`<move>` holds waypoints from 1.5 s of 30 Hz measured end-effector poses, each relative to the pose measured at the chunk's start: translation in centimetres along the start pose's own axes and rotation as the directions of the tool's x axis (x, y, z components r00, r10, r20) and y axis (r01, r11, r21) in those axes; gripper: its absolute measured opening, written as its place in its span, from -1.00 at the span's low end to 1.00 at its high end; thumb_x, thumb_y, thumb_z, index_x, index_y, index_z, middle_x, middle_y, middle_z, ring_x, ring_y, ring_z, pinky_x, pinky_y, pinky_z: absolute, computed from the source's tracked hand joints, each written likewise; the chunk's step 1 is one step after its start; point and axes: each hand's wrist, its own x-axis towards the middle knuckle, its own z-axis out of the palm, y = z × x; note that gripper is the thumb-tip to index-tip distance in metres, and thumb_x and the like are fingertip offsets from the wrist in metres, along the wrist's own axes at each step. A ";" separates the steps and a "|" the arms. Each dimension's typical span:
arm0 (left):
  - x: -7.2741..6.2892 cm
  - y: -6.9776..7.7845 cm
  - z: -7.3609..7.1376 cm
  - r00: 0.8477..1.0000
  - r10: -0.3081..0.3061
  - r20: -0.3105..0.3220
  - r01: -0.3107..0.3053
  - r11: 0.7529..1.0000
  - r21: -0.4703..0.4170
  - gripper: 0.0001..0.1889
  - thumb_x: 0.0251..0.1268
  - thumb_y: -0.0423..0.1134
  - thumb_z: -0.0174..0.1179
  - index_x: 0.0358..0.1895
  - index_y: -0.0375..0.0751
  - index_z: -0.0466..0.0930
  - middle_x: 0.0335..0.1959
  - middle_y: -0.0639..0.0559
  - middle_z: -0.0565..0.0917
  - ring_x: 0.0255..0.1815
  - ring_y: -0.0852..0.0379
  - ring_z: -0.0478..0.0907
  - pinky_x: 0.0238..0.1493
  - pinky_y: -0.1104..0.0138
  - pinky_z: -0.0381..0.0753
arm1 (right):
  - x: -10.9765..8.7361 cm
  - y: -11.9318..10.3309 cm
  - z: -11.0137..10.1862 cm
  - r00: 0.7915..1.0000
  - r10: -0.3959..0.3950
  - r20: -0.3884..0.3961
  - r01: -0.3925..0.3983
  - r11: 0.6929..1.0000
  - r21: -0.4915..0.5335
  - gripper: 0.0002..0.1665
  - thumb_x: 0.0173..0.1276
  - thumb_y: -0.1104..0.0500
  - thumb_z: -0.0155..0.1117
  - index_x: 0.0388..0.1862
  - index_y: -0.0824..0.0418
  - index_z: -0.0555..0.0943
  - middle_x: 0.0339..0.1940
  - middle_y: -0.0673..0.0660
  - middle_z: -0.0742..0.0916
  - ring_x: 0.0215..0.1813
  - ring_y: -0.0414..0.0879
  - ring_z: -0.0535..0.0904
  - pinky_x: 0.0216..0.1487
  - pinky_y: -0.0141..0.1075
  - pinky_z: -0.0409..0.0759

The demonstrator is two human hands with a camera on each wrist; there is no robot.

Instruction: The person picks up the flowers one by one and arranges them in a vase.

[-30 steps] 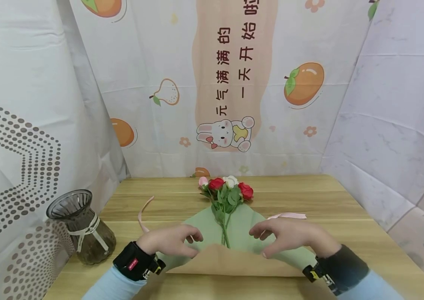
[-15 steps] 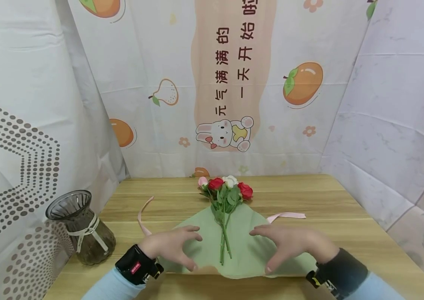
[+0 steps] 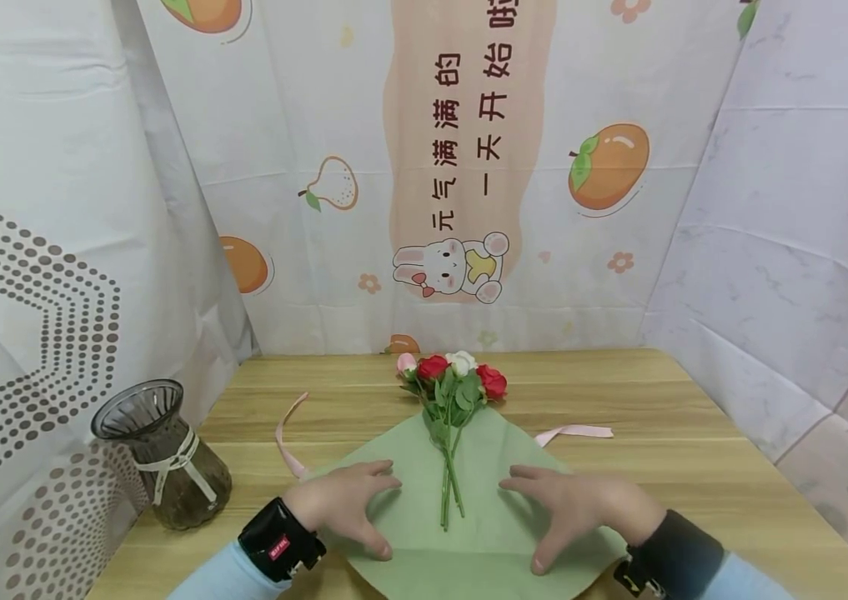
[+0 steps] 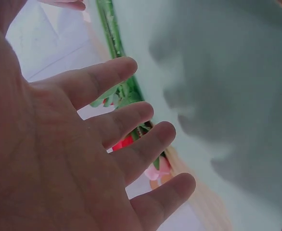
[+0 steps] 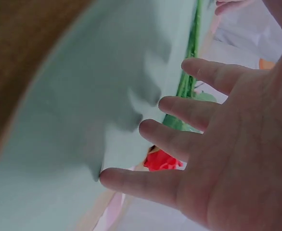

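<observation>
A sheet of green wrapping paper [image 3: 484, 537] lies spread on the table, its front part reaching the bottom of the head view. On it rests a small bunch of roses [image 3: 449, 417], with red, white and pink heads pointing away and stems toward me. My left hand [image 3: 348, 504] is over the paper left of the stems, fingers spread and holding nothing. To the right of the stems my right hand [image 3: 577, 508] is likewise spread, its little finger [image 5: 131, 182] right at the paper's surface. In the left wrist view, the fingers [image 4: 146, 154] cast shadows on the sheet.
A dark glass vase [image 3: 183, 475] tied with a pale cord stands at the left. One pink ribbon end [image 3: 284, 437] shows past the paper's left side, another strip of pink ribbon [image 3: 577, 431] on the right. Behind the wooden table [image 3: 619, 392] hangs a printed curtain [image 3: 303, 250].
The paper's front flap, earlier folded over the stem ends with its brown side up, has come down toward me, green side up. Both hands' fingers have spread; the roses stay put.
</observation>
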 end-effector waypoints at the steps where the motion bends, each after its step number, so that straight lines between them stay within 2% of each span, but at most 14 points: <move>1: 0.0 0.0 0.0 1.000 -0.003 0.001 0.003 1.000 0.016 -0.02 -0.10 0.25 0.55 0.44 -0.11 0.47 0.54 -0.20 0.28 0.48 -0.24 0.27 0.36 -0.09 0.35 | 0.0 0.1 0.1 1.000 0.004 0.002 -0.004 1.000 -0.009 0.25 -0.01 -0.23 0.65 0.60 0.11 0.27 0.62 0.28 0.19 0.57 0.29 0.11 0.35 0.29 0.26; 11: 0.1 0.2 0.6 0.999 -0.037 0.012 0.036 0.996 0.076 0.03 -0.15 0.25 0.58 0.47 -0.07 0.43 0.54 -0.21 0.27 0.49 -0.25 0.25 0.36 -0.17 0.31 | 0.4 0.3 1.0 1.000 0.026 -0.017 -0.027 0.999 -0.022 0.26 -0.03 -0.21 0.67 0.59 0.16 0.28 0.63 0.34 0.14 0.58 0.39 0.01 0.35 0.40 0.16; 19: 0.2 -0.2 1.3 0.998 -0.058 0.019 0.057 0.997 0.057 0.05 -0.20 0.20 0.62 0.50 0.02 0.40 0.56 -0.14 0.23 0.51 -0.22 0.18 0.23 -0.11 0.48 | 0.8 0.2 1.6 0.997 0.081 -0.019 -0.082 0.993 -0.085 0.31 -0.09 -0.15 0.73 0.61 0.08 0.26 0.63 0.30 0.16 0.59 0.36 0.00 0.32 0.37 0.23; 28: 0.6 -0.6 1.4 0.999 -0.048 0.007 0.047 0.997 0.063 0.06 -0.25 0.21 0.65 0.48 0.04 0.42 0.54 -0.14 0.27 0.50 -0.23 0.20 0.23 -0.04 0.50 | 0.8 0.2 1.8 0.996 0.078 -0.044 -0.081 0.994 -0.071 0.31 -0.12 -0.14 0.74 0.60 0.11 0.29 0.63 0.31 0.17 0.58 0.38 0.00 0.30 0.38 0.24; 37: 0.6 -0.6 1.5 0.999 -0.046 0.004 0.046 0.998 0.042 0.05 -0.26 0.19 0.65 0.46 0.05 0.43 0.53 -0.14 0.27 0.48 -0.23 0.21 0.21 -0.02 0.50 | 1.0 0.0 1.8 0.996 0.064 -0.058 -0.069 0.993 -0.098 0.34 -0.16 -0.16 0.77 0.58 0.13 0.30 0.63 0.26 0.20 0.57 0.38 0.05 0.28 0.38 0.29; 45: 0.5 -0.5 1.2 0.999 -0.039 0.011 0.039 0.999 0.033 0.04 -0.23 0.17 0.65 0.47 0.01 0.43 0.54 -0.16 0.25 0.49 -0.25 0.19 0.22 -0.08 0.49 | 1.1 0.2 1.8 0.996 0.053 -0.073 -0.061 0.991 -0.115 0.35 -0.19 -0.17 0.78 0.57 0.17 0.30 0.61 0.28 0.24 0.55 0.41 0.08 0.26 0.38 0.32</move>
